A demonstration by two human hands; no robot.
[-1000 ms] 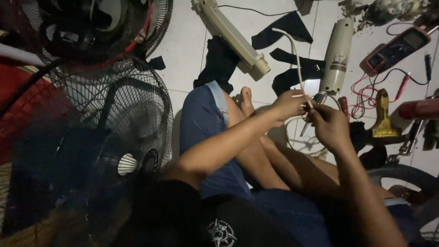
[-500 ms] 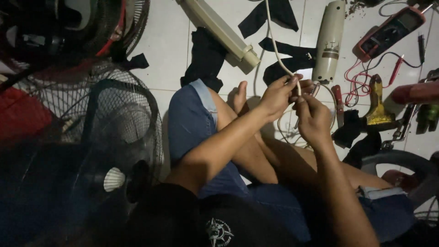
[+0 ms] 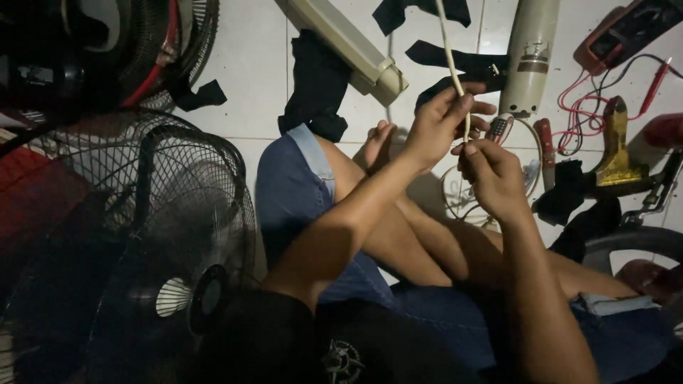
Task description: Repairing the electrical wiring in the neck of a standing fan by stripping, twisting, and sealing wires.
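Note:
I sit cross-legged on a white tiled floor in blue shorts. My left hand (image 3: 439, 126) pinches a pale cream cord (image 3: 448, 53) that runs up and out of the top of the view. My right hand (image 3: 492, 174) grips the same cord just below, its fingers closed around the lower end. The two hands touch each other above my knees. A loose coil of the cord (image 3: 462, 203) lies on the floor under my hands.
A black fan grille (image 3: 178, 206) stands at my left, with another fan (image 3: 142, 43) behind it. Cream fan-stand tubes (image 3: 348, 43) (image 3: 530, 57), black cloth scraps (image 3: 316, 82), a multimeter with red leads (image 3: 626, 32), a yellow-handled tool (image 3: 615, 142) and a tyre (image 3: 633, 245) lie around.
Both hands have stayed together on the cord while the view shifted; the cord now runs straighter up from my left hand.

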